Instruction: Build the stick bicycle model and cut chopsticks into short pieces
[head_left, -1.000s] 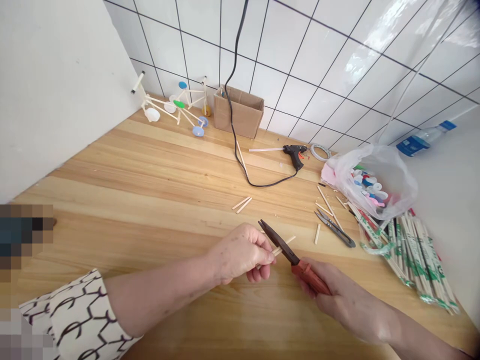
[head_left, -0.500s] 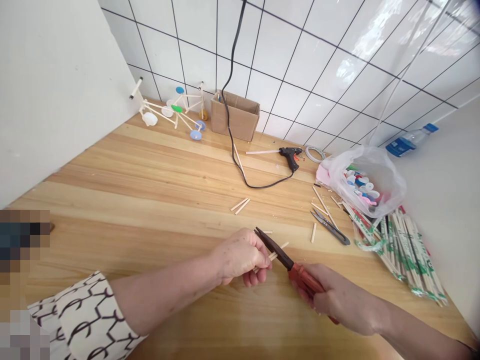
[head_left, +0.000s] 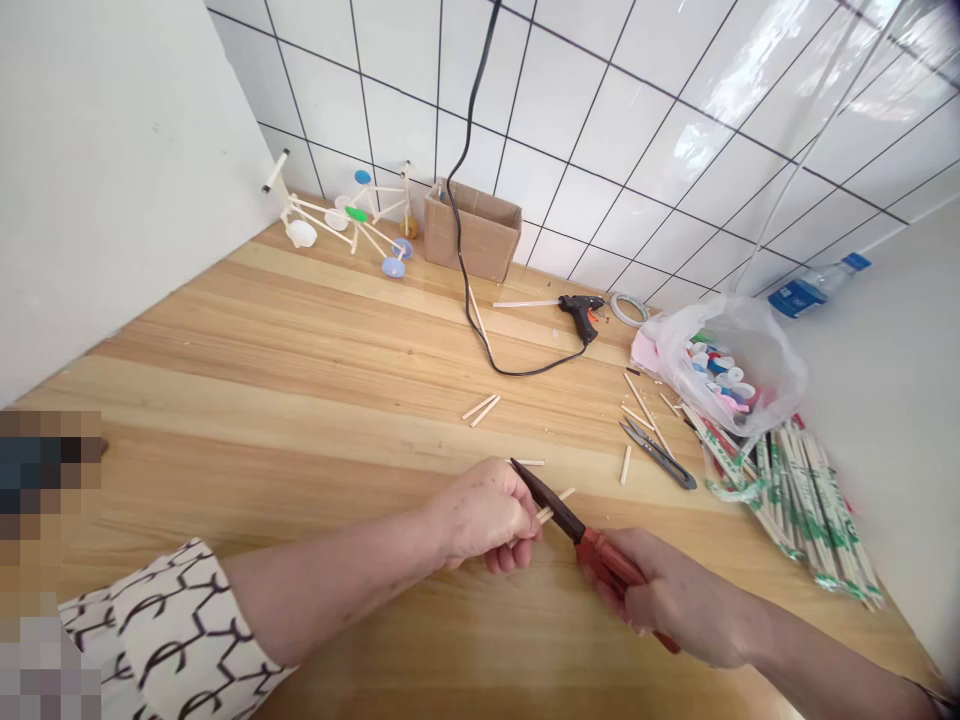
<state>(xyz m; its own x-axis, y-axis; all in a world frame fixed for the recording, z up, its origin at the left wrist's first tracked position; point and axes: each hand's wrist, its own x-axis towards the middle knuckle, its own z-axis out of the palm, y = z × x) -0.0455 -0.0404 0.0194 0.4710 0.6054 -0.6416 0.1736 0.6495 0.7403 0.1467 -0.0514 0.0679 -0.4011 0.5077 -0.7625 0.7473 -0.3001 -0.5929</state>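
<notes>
My left hand is closed around thin wooden sticks, whose ends poke out to the right between thumb and fingers. My right hand grips red-handled shears with dark blades pointing up and left. The blades cross over the sticks just right of my left fingertips, and one stick end shows beyond them. Part of the shears' handle is hidden in my palm. Behind my left hand lies a short stick, partly covered.
A glue gun with a black cord lies behind, near a cardboard box and small stick-and-cap models. To the right are thread snips, a plastic bag of bottle caps, wrapped chopsticks and a bottle.
The shears' blade tips have come closer together over the sticks. Both hands stay nearly in place, and the view has shifted slightly.
</notes>
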